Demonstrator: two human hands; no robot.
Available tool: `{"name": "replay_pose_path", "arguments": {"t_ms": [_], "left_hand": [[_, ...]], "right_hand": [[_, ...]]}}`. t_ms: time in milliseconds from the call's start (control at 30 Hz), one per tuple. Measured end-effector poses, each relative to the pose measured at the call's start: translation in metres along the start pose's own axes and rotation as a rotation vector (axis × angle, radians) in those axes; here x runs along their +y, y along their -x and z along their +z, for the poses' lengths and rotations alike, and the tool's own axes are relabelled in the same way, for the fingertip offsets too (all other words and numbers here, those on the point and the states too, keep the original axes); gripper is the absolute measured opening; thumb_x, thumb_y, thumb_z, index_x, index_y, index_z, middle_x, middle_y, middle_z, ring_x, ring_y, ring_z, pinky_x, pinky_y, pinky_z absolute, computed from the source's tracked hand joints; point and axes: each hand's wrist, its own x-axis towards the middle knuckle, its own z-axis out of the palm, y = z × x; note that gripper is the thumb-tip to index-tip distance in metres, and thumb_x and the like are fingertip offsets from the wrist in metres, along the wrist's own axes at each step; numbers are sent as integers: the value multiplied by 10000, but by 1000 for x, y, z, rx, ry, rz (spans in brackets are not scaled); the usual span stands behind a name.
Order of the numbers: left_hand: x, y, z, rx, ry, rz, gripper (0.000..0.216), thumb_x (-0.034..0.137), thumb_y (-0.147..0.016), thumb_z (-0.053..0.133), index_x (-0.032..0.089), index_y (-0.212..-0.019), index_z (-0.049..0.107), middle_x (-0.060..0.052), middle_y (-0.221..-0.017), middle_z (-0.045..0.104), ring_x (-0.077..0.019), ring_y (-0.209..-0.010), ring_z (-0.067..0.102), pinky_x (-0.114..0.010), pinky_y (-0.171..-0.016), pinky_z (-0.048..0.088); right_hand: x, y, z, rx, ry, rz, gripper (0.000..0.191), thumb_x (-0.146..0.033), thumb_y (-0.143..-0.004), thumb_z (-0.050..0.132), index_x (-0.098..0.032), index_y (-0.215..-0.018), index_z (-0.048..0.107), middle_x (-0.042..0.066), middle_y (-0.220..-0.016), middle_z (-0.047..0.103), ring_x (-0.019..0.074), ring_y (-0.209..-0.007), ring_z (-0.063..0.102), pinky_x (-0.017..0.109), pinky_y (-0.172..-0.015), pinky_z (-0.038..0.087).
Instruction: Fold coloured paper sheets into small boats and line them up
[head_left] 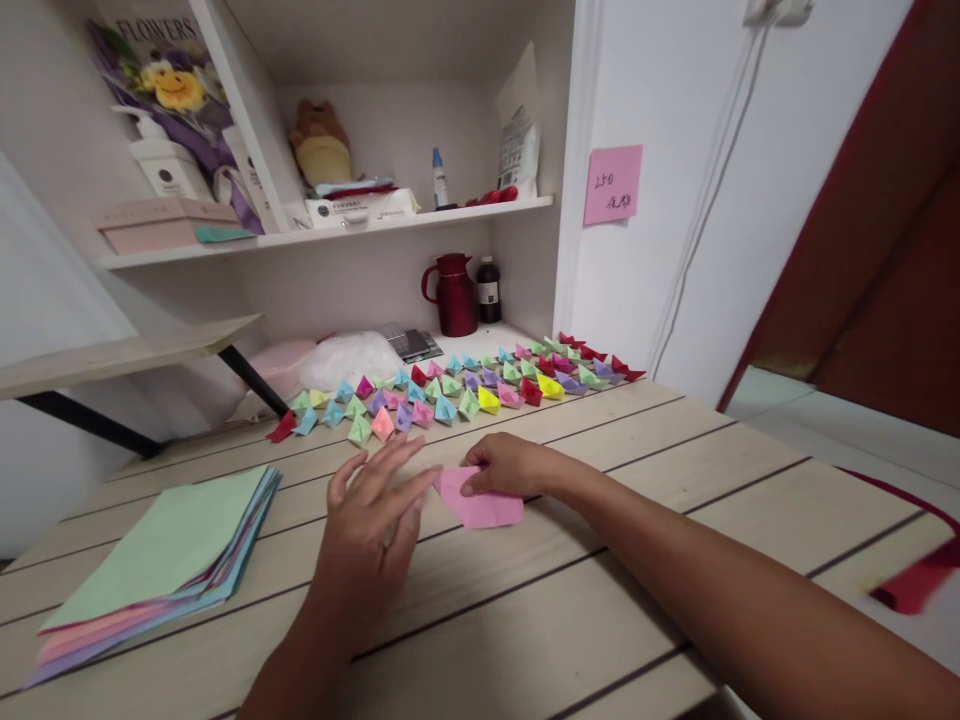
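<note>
A folded pink paper (484,506) lies on the wooden table (570,600) in front of me. My right hand (506,465) rests on its upper edge, fingers curled and pressing the paper down. My left hand (375,515) hovers just left of the paper, fingers stretched out and spread, fingertips near the paper's left corner, holding nothing. Behind the hands, several small folded paper boats (465,385) in many colours stand in rows across the table's far edge.
A stack of coloured paper sheets (161,565), green on top, lies at the left. Shelves at the back hold a dark red jug (452,293), a brown bottle (488,290), boxes and a plush toy (321,142). A pink sticky note (613,184) hangs on the wall.
</note>
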Motion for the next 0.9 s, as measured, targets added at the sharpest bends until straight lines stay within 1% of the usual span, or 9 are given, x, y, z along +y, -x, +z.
{"name": "replay_pose_path", "arguments": {"t_ms": [100,200,300,367,467,533,633,767,900], "left_hand": [[4,0,7,-165,-37,124,370,266,-920,462,328,-1271,558,-7,-1383,547,-250,-1368,366,-513,-1106,195],[7,1,17,-371,-15,167,377,348,-933,446,331,-1299,532,2,-1380,546,-259,-1362,379,-561,-1125,142],[8,4,24,-552,33,112,426,405,-932,433,296,-1339,496,-38,-1407,512,-234,-1307,461,-519,-1120,235],[10,6,26,-610,40,62,469,413,-936,416,276,-1383,444,-59,-1431,481,-224,-1309,459,-487,-1099,300],[15,5,23,-656,18,11,491,405,-938,406,255,-1406,412,-67,-1450,458,-240,-1335,420,-497,-1081,326],[20,4,21,-664,-10,-23,489,392,-927,438,244,-1393,436,-75,-1445,470,-259,-1321,431,-500,-1068,340],[26,2,19,-638,-76,-87,460,357,-895,509,226,-1335,518,-103,-1352,564,-286,-1234,501,-488,-1006,394],[26,2,23,-597,-118,-102,438,344,-883,527,208,-1297,563,-126,-1197,641,-296,-1119,556,-487,-936,429],[18,7,28,-558,-124,-108,433,442,-865,543,276,-1263,594,-111,-1327,577,-326,-1274,447,-590,-1079,231]], "right_hand": [[1,0,0,9,22,-9,214,-367,-708,688,-180,-809,718,10,-679,642,142,-632,538,224,-538,333],[4,-1,0,15,21,-25,156,-315,-733,661,-179,-789,713,-3,-653,627,129,-618,521,220,-546,332],[7,-4,-1,28,2,-32,132,-296,-740,662,-177,-777,707,-2,-661,625,131,-632,522,219,-551,338],[8,-5,-2,46,-18,-30,135,-300,-739,677,-174,-780,701,7,-684,626,140,-654,528,222,-556,344],[10,-6,-3,86,-70,-21,186,-299,-751,686,-190,-901,683,17,-765,630,143,-681,538,220,-572,371],[11,-5,-4,103,-118,-14,305,-322,-775,673,-220,-1060,632,11,-786,618,131,-642,534,217,-552,388],[14,-4,-3,91,-301,-1,475,-309,-767,684,-249,-1212,531,-18,-741,567,102,-525,483,207,-466,380],[16,-6,0,48,-385,-29,447,-123,-685,691,-236,-1111,619,-39,-697,534,80,-509,456,186,-454,375],[15,-8,1,48,-311,-64,306,-80,-685,644,-204,-956,712,-37,-657,550,84,-555,478,181,-496,378]]}}
